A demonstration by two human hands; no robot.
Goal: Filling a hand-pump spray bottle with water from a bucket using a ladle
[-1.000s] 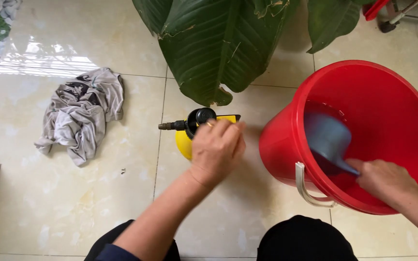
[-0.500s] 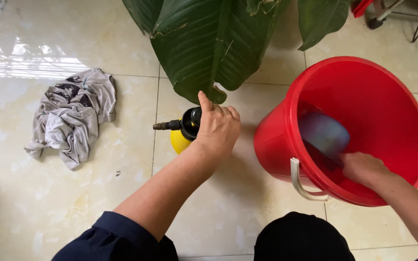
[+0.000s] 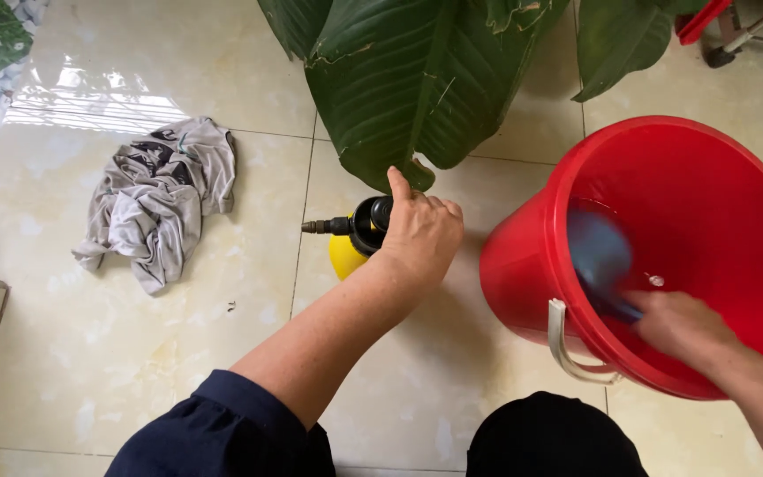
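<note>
The left hand (image 3: 420, 237) is clamped over the black pump head of a yellow pressure sprayer (image 3: 357, 238), which stands upright on the tiled floor (image 3: 134, 353) just above frame centre. The sprayer's long axis runs vertically, toward the camera; its brass nozzle (image 3: 314, 227) projects horizontally and points to 9 o'clock (toward the cloth). The left index finger is extended toward 12 o'clock, its tip against the hanging leaf (image 3: 417, 79).

The right hand (image 3: 682, 325) is inside the red bucket (image 3: 523, 256) at 3 o'clock, fingers closed around the handle of a blue-grey scoop (image 3: 600, 252). The scoop's bowl lies in the water, with its handle running down toward 5 o'clock. The bucket's white handle (image 3: 567, 349) hangs on the near wall.

A crumpled grey cloth (image 3: 159, 199) lies on the floor at 9 o'clock, well apart from the sprayer.
</note>
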